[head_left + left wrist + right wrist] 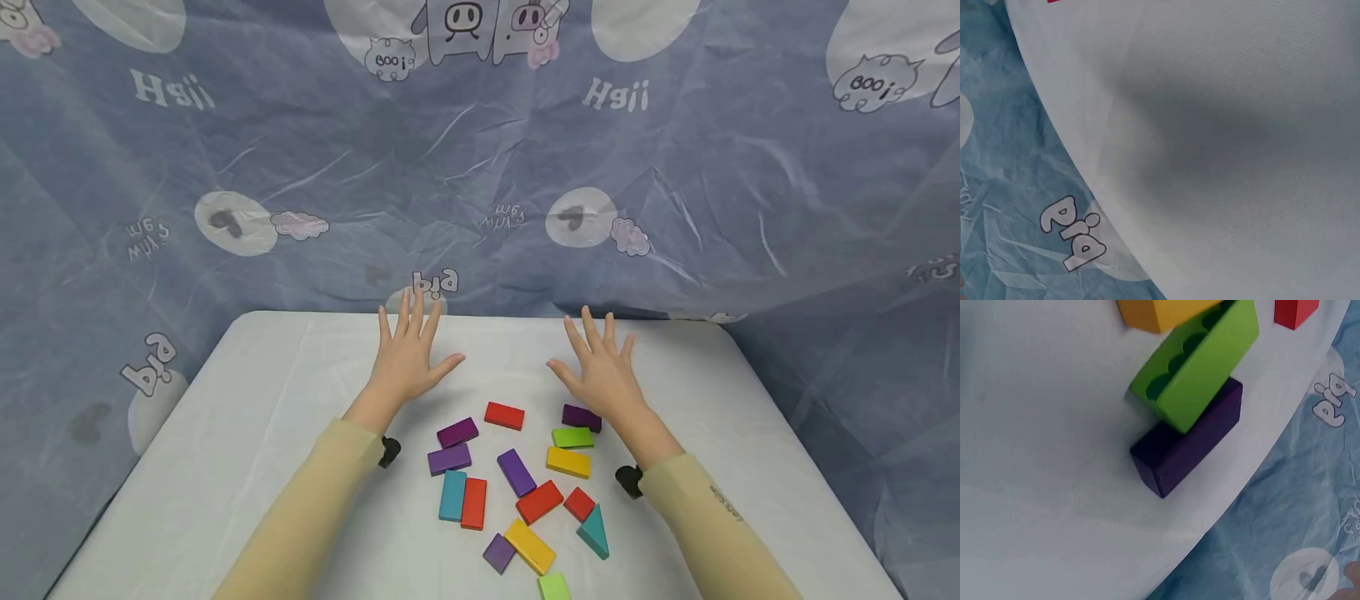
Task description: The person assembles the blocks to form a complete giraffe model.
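My left hand (407,362) is held out with fingers spread near the table's far edge, left of the blocks, holding nothing. On the other side my right hand (603,375) has its fingers spread too and is nearest a dark purple block (582,417). In the right wrist view a green block (1207,369) with dark scalloped marks on one side rests against that purple block, beside a yellow block (1166,312). A red block (504,416) lies between the two hands. Two purple blocks (457,432) lie nearest my left wrist.
Toward me lie a blue block (452,496), a teal triangular block (594,532), a yellow block (530,547) and several more blocks. Everything stands on a white table (247,400). A blue-grey printed curtain (450,167) hangs behind its far edge.
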Demonstrator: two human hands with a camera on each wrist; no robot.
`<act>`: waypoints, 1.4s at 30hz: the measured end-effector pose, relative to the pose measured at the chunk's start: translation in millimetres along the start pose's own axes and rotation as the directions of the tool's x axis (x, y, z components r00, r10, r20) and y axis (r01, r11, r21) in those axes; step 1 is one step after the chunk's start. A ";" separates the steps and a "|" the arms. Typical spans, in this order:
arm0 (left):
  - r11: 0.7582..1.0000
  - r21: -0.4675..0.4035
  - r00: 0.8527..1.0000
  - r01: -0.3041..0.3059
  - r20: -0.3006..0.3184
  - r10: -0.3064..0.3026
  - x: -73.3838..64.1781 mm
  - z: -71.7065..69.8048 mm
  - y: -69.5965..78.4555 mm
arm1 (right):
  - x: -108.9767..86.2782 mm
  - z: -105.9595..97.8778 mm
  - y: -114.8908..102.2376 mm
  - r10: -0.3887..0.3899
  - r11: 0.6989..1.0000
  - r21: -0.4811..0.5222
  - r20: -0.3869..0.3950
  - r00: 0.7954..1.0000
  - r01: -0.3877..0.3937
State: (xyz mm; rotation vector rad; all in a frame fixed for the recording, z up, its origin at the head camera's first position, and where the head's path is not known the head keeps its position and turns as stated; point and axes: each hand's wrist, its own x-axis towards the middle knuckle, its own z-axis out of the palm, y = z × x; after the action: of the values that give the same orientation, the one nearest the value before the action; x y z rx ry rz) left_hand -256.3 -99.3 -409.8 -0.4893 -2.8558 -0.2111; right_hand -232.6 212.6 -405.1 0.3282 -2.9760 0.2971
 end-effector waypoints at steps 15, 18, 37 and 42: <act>0.994 0.016 0.994 -0.104 0.033 0.103 -22.4 11.3 13.9 | -27.6 18.7 -17.2 -0.083 0.996 0.017 0.033 0.996 0.082; 0.991 0.043 0.992 -0.124 0.036 0.122 -27.7 16.3 16.5 | -33.9 23.4 -18.7 -0.095 0.995 0.018 0.037 0.995 0.095; 0.938 -0.129 0.919 -0.321 0.197 0.342 -69.3 38.5 44.9 | -75.7 38.2 -30.8 -0.195 0.980 0.059 0.090 0.977 0.190; 0.901 -0.137 0.870 -0.413 0.233 0.434 -77.6 38.3 55.1 | -88.7 38.7 -34.7 -0.239 0.969 0.083 0.087 0.967 0.232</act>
State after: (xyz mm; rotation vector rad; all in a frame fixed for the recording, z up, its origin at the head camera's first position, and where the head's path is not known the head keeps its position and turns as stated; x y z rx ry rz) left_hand -174.2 -65.0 -460.8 -1.2277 -2.8941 -0.1969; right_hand -143.1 189.2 -450.0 0.7183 -2.9824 0.3707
